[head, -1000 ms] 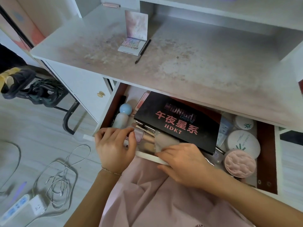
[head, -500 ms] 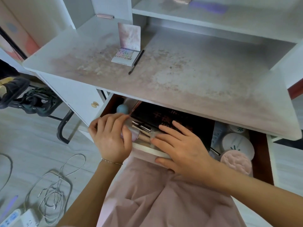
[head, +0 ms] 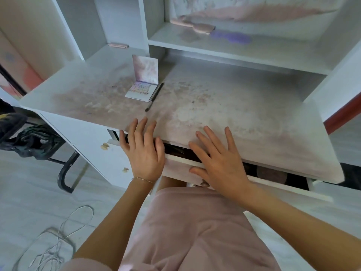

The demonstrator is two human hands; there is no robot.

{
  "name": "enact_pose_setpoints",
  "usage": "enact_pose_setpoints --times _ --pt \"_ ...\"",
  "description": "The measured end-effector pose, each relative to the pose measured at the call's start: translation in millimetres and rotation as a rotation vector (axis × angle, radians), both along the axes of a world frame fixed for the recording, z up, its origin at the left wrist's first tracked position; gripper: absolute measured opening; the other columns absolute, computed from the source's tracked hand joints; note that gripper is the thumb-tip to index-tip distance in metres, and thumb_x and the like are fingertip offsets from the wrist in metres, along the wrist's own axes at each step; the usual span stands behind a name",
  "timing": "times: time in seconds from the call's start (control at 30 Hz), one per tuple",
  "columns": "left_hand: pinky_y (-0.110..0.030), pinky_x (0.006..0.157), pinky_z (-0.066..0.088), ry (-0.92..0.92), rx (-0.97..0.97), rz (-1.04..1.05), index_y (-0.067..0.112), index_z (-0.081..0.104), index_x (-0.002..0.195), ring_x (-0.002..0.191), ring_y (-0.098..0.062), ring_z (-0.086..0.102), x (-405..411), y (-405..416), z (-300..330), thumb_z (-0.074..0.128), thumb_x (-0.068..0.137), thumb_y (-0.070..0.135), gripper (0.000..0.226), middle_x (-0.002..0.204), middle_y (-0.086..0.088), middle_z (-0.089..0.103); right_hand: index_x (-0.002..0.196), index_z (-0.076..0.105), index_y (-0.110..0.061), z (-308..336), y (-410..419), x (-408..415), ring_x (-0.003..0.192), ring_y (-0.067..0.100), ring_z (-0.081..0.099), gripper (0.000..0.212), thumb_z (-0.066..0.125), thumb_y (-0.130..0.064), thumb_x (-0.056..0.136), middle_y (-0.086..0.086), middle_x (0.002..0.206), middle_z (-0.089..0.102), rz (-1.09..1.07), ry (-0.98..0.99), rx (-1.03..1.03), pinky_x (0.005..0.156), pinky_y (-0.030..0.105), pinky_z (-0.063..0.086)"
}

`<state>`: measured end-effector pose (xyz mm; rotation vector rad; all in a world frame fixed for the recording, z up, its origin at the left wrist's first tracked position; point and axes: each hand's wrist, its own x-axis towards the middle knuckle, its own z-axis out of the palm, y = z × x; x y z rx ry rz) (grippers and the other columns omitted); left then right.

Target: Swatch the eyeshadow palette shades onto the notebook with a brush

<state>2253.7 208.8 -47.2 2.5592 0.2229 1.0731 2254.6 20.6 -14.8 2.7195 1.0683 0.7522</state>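
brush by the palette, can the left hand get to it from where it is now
Probably yes: the left hand lies open at the desk edge, and only bare desktop separates it from the brush beside the palette.

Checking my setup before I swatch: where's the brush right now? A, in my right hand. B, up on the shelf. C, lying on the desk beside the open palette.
C: the brush lies on the desk along the open palette, and both hands are empty.

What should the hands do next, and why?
Probably push the drawer fully shut. It is still open a crack, and both the left hand and right hand lie flat and empty against its front. Then they can reach for the brush beside the open palette.
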Motion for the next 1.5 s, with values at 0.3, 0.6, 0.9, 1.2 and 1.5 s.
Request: enact_pose_setpoints --times 0.3,0.6,0.9,1.2,1.5 --pt "-0.052 0.109 0.019 0.050 0.121 -0.276 0.017 0.038 0.131 0.134 -0.032 0.025 -70.8 -17.9 -65.1 0.046 0.080 0.023 0.052 0.143 -0.013 0.028 0.128 0.046 -0.014 -60.2 -41.4 -63.9 0.134 0.026 0.034 0.042 0.049 -0.016 0.086 0.012 0.139 0.041 0.200 0.051 0.260 0.110 0.055 0.022" --pt "-0.060 0.106 0.018 0.260 0.266 -0.309 0.021 0.031 0.137 0.137 -0.041 0.006 -67.1 -16.7 -90.1 0.045 0.080 0.038 0.061 0.147 -0.021 0.012 0.132 0.045 -0.018 -86.3 -82.0 -49.2 0.131 0.010 0.030 0.049 0.046 -0.024 0.083 -0.003 0.138 0.040 0.031 -0.019 0.000 0.112 0.029 0.015" --pt "-0.062 0.099 0.028 0.423 0.317 -0.300 0.023 0.030 0.138 0.132 -0.047 0.016 -28.5 -19.4 -70.9 0.046 0.078 0.044 0.067 0.144 -0.028 0.027 0.132 0.049 -0.019 -87.6 -81.0 -10.2 0.131 0.014 0.037 0.059 0.056 -0.013 0.074 -0.003 0.139 0.043 -0.051 -0.082 -0.038 0.108 0.032 0.022" --pt "-0.063 0.100 0.027 0.481 0.305 -0.345 0.024 0.022 0.140 0.132 -0.045 0.004 -25.6 -20.2 -59.3 0.070 0.072 0.035 0.085 0.145 -0.021 0.006 0.130 0.052 -0.020 -85.7 -75.3 -5.8 0.130 0.015 0.040 0.057 0.052 -0.014 0.073 -0.003 0.136 0.049 -0.092 -0.030 -0.052 0.106 0.035 0.024" --pt "-0.022 0.062 0.048 0.236 -0.019 -0.450 0.010 0.060 0.114 0.090 -0.022 0.065 -46.6 -19.6 0.9 0.060 0.079 0.015 0.035 0.122 -0.010 0.058 0.105 0.067 -0.010 -23.4 -49.2 -48.0 0.096 0.024 0.066 0.030 0.052 -0.010 0.080 0.006 0.106 0.069 -0.148 0.335 0.479 0.076 0.037 0.056"
